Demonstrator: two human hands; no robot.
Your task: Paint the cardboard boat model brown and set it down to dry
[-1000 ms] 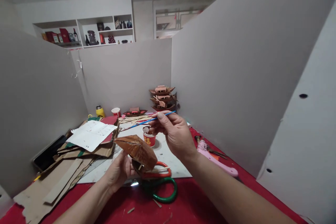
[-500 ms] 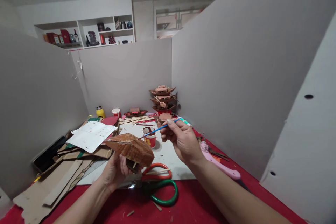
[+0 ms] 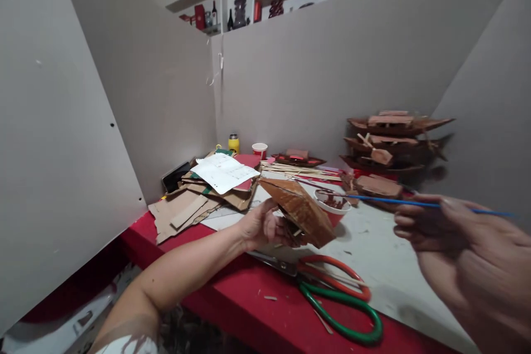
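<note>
My left hand (image 3: 265, 227) is closed around the underside of a brown model boat (image 3: 305, 210), which is tilted with its smooth hull facing up. Between the fingers of my right hand (image 3: 452, 243) is a thin blue paintbrush (image 3: 390, 200), held nearly level. Its dark tip is over or at the rim of a red and white paper cup (image 3: 334, 215) with dark brown paint inside; whether it touches is unclear. Below the boat lie large scissors (image 3: 332, 287) with one orange and one green handle.
Finished-looking model boats (image 3: 398, 138) are stacked at the back right, with another boat (image 3: 298, 157) farther left. Thin wooden sticks (image 3: 307, 171) lie near it. Cardboard pieces (image 3: 186, 213) and a white paper sheet (image 3: 226, 171) cover the left side. A yellow bottle (image 3: 233, 144) stands behind.
My view has swung to the left. The brush tip has left the boat's hull and is now by the paint cup. My left hand still holds the boat.
</note>
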